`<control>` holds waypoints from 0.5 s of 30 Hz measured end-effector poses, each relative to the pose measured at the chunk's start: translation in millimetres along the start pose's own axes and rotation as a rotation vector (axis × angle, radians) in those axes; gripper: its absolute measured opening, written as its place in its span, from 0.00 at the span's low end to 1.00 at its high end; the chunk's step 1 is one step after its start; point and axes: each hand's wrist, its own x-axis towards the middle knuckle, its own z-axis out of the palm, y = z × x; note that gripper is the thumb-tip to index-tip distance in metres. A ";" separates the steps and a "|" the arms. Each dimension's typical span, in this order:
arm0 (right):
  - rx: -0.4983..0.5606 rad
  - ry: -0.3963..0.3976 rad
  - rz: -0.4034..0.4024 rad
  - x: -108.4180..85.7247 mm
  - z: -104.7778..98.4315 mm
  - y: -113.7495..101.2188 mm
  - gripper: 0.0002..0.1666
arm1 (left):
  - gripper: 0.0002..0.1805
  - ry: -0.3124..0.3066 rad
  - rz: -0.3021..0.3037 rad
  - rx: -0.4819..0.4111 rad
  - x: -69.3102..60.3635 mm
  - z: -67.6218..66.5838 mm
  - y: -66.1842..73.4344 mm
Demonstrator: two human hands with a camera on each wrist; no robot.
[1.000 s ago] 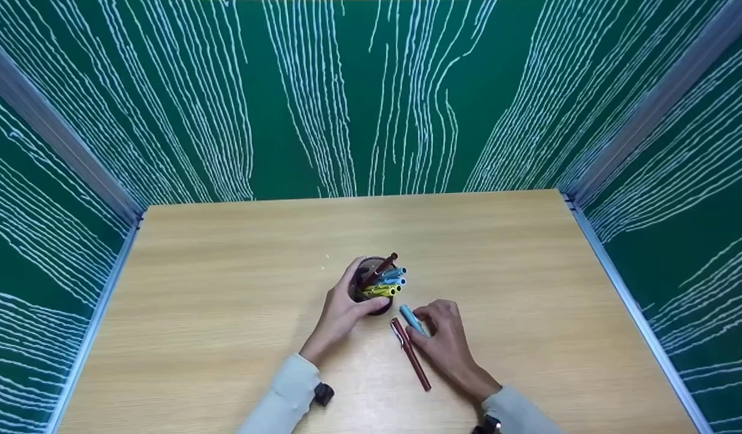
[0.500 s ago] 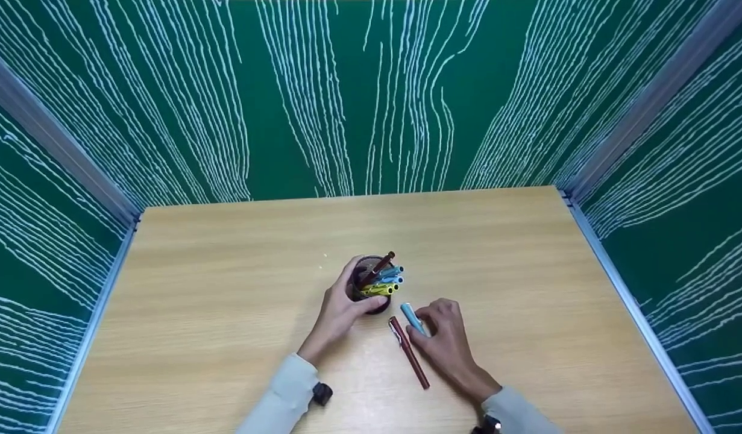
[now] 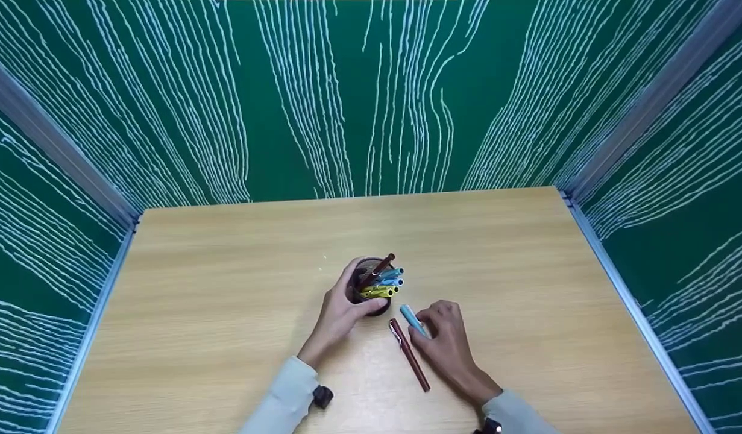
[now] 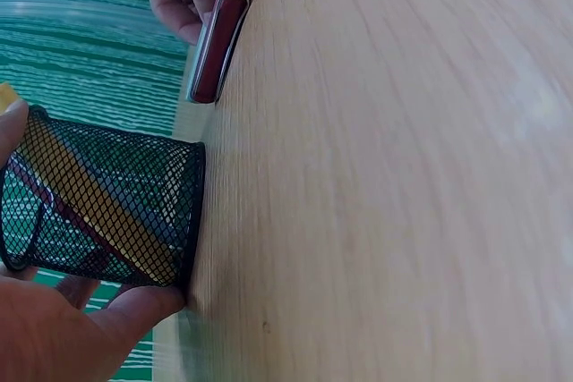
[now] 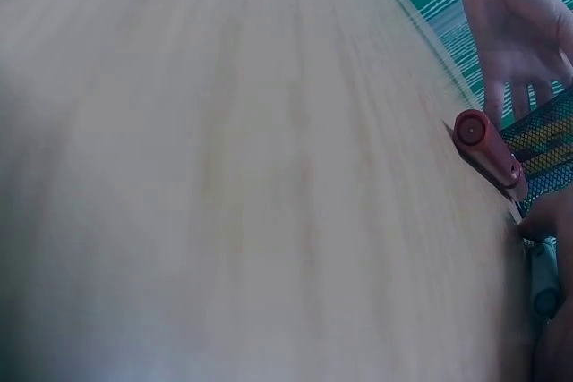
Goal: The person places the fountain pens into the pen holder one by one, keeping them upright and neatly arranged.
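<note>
A black mesh pen cup [image 4: 98, 203] stands on the table with several pens inside, yellow, blue and dark red. My left hand [image 3: 339, 310] grips the cup from its left side, the thumb across the near side. To the right of the cup, my right hand [image 3: 446, 337] pinches a light blue pen [image 3: 411, 317] between thumb and fingers, low at the tabletop; its lower part is hidden by the hand. A dark red pen [image 3: 410, 355] with a metal clip lies on the table between my hands, apart from both in the head view.
The wooden table [image 3: 226, 259] reaches back to a green wall [image 3: 358, 90] with wavy white lines. Similar panels close off the left and right sides, framed by metal posts [image 3: 648, 102]. A few tiny white specks lie left of the cup.
Hardly anything differs: both hands keep their holds on the cup and the light blue pen. The head view has shifted slightly.
</note>
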 end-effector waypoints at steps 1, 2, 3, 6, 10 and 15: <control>0.000 0.001 0.001 -0.1 0.1 0.2 0.11 | 0.49 0.001 -0.002 0.000 -0.2 -0.1 -0.1; 0.001 0.000 0.006 0.0 0.1 0.1 0.11 | 0.49 0.002 -0.008 0.003 -0.5 -0.2 0.1; -0.002 0.000 0.006 0.0 0.1 0.0 0.11 | 0.50 0.004 -0.011 0.004 -1.0 -0.4 0.3; 0.001 -0.006 0.020 0.2 -0.2 -0.4 0.11 | 0.50 0.010 -0.027 0.014 -1.5 -0.8 0.4; 0.014 -0.013 0.033 1.0 -1.3 -1.5 0.11 | 0.50 0.010 -0.030 0.023 -0.7 -0.9 0.5; 0.030 -0.021 0.048 0.9 -2.4 -3.0 0.11 | 0.51 0.014 -0.022 0.026 -1.3 -0.7 -0.8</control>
